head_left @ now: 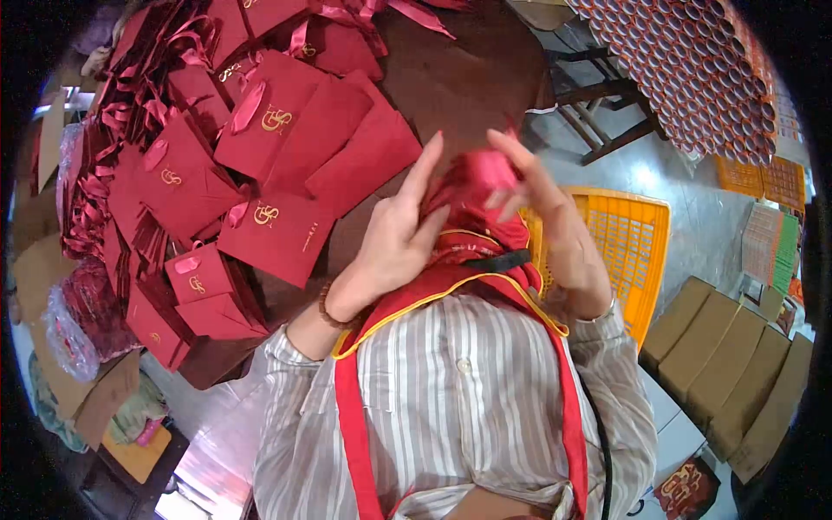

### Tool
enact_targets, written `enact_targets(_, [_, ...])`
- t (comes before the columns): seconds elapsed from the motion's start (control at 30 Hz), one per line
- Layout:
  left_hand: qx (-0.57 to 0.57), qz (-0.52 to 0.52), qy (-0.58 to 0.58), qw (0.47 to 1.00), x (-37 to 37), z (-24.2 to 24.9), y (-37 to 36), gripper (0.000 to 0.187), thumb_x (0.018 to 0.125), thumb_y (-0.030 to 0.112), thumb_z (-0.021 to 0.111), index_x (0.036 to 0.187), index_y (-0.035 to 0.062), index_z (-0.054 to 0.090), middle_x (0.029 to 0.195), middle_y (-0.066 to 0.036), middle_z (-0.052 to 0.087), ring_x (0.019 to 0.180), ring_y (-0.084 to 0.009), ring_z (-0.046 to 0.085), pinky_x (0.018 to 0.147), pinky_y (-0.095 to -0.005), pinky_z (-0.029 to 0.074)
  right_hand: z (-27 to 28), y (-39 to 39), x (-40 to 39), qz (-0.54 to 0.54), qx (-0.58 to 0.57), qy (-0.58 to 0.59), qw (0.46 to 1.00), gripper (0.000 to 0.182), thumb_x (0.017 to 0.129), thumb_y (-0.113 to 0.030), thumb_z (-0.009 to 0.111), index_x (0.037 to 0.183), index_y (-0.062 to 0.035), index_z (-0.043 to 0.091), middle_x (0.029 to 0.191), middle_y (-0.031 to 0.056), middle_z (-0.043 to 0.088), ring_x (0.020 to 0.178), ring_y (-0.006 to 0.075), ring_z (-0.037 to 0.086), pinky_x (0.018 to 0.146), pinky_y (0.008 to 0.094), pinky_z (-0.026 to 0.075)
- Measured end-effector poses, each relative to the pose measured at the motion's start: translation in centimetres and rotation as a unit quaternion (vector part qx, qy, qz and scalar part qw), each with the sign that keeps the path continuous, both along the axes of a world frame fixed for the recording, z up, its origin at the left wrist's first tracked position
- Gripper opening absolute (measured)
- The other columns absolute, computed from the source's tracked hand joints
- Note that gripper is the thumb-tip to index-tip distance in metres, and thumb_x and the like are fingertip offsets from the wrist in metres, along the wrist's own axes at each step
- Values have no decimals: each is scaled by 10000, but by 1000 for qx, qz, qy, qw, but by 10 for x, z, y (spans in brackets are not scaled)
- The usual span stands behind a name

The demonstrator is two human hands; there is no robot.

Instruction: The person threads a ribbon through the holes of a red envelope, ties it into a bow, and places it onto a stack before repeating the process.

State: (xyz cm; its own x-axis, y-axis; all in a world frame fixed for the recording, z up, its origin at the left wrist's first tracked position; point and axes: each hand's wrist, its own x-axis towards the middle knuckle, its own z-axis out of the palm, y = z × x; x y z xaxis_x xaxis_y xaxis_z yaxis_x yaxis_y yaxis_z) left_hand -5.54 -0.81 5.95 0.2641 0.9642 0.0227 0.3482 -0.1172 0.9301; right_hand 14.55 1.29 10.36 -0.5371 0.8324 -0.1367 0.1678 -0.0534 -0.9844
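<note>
My left hand [399, 221] is held up over my lap, its fingers stretched out and apart, beside the red ribbon. A bright red ribbon [492, 170], smeared by motion, sits between the bent thumb and fingers of my right hand [550, 195]. Below both hands is my red apron [451, 282] with yellow trim. To the left of my hands, red paper gift bags [286, 121] with gold lettering and ribbon ties overlap in a heap on the dark brown table [459, 69].
A yellow plastic crate [637, 251] stands just right of my right arm. Cardboard boxes [715, 355] are on the floor at the right. Many short round tubes [685, 69] fill a rack at the upper right. A plastic-wrapped red bundle [91, 308] lies at the far left.
</note>
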Motion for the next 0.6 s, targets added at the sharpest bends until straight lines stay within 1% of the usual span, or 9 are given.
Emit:
enact_targets(0.03, [-55,-18,-70,996,-4,5,1,761,757,-45,573,1394,-20,157,1187,-202,510,1091,-269,521,940,-330,386,-1,8,-2,-15,85,-19,996,558,891,-295,395,1380,-49,284,929,98,613,809,182,509,780,289,404])
enact_targets(0.07, [-109,-35,-140,984,-7,7,1,740,768,-56,557,1394,-20,164,1227,-173,495,1133,-224,493,978,-309,356,-2,17,-1,-13,86,-18,996,558,891,-295,395,1380,-49,284,929,98,613,809,182,509,780,289,404])
enact_targets(0.13, [-136,-27,-220,966,-8,-7,2,720,772,-54,557,1390,-17,191,1303,-120,430,1188,-170,417,1016,-288,300,-1,33,7,15,144,-103,984,655,924,-499,279,1335,8,336,1086,85,594,799,124,488,783,280,367])
enact_targets(0.17, [-169,-10,-300,939,-9,-15,4,729,763,-55,565,1390,-14,196,1322,-112,405,1204,-175,399,1022,-290,291,5,39,10,28,127,-124,984,462,935,-319,411,1249,20,408,868,33,634,780,125,501,772,270,383])
enact_targets(0.33, [-232,49,-454,859,-2,-34,3,671,746,-66,585,1334,7,270,1309,-117,386,1168,-192,432,982,-323,347,-32,42,15,11,161,-106,981,223,821,-78,614,1017,10,557,829,24,600,740,115,528,745,241,404])
enact_targets(0.4, [-222,77,-446,864,6,-38,-1,629,754,-60,585,1304,17,292,1275,-116,404,1121,-185,458,944,-319,375,-40,44,16,8,206,-101,973,192,780,-29,657,957,0,589,838,29,589,729,112,536,728,231,413])
enact_targets(0.47, [-212,101,-438,868,9,-44,-3,587,761,-53,586,1275,27,313,1242,-116,422,1074,-179,484,907,-315,403,-42,44,14,4,77,-197,977,134,788,-75,663,891,-13,603,861,39,575,742,115,549,690,237,431])
enact_targets(0.53, [-50,206,-273,939,9,-53,-4,569,783,-36,577,1272,48,299,1150,-110,476,970,-157,505,834,-293,432,-47,44,13,10,97,-208,973,155,778,-75,669,903,-17,598,855,44,574,742,131,557,674,244,440])
enact_targets(0.6, [-7,227,-250,941,2,-53,2,468,778,-24,587,1207,61,423,1063,-100,521,919,-189,500,803,-315,424,-57,46,11,21,116,-215,969,176,769,-75,675,915,-21,592,849,49,573,742,147,566,659,251,448])
